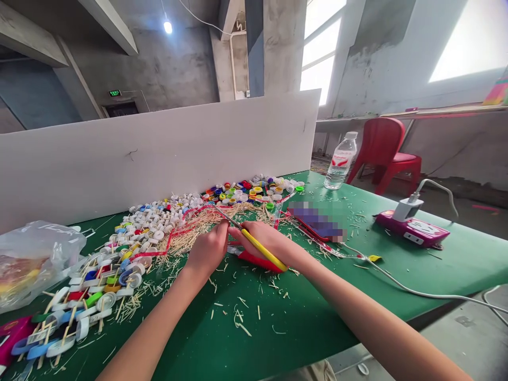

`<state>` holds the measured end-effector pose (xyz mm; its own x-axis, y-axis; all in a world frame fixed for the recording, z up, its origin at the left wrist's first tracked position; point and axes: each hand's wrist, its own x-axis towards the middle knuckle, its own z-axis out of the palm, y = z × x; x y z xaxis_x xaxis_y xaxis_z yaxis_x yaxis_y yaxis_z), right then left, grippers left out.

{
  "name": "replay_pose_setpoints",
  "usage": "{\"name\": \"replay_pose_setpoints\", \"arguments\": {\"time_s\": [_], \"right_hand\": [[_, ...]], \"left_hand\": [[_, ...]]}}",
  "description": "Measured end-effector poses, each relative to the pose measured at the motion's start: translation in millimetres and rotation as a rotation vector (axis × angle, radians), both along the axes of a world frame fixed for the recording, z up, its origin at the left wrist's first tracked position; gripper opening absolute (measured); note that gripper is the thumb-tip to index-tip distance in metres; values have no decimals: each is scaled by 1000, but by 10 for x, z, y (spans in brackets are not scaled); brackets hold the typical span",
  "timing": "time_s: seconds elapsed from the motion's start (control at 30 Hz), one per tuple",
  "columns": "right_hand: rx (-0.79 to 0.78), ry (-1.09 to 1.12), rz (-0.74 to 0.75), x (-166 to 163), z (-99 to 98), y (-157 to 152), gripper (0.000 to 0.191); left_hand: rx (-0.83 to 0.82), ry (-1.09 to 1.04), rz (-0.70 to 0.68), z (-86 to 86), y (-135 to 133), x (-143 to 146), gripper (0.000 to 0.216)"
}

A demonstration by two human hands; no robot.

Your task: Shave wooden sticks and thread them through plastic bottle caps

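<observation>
My left hand (210, 246) is closed low over the green table, its fingertips together near the metal blade; whatever they pinch is hidden. Beside it, my right hand (264, 241) is closed on what looks like a pair of scissors (262, 248), with a yellow and red handle and a narrow metal blade pointing up and left. Just beyond both hands lies a heap of thin pale sticks (190, 233), with red printed tape (170, 241) running around it. Bottle caps (151, 222) in many colours are spread behind and to the left, several with sticks through them.
A clear plastic bag (37, 259) sits at the left. To the right are a blurred phone (315, 222) on a white cable, a water bottle (342, 161) and a pink power strip (413, 227) with a charger. A white board (159, 159) stands along the back of the table (222, 349).
</observation>
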<state>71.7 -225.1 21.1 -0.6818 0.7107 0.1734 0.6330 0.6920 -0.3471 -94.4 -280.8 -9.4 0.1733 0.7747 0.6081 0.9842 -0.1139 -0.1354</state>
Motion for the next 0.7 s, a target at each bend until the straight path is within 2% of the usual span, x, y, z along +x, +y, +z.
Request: {"name": "replay_pose_setpoints", "arguments": {"time_s": [0.4,0.7], "right_hand": [[50,-8,-80,-40,-48,-41,62],[56,-51,-87,-44,4,-94,68]], "left_hand": [[75,-7,-38,4,-3,-43,23],[155,-158,-27,-135,30,-17,22]]}}
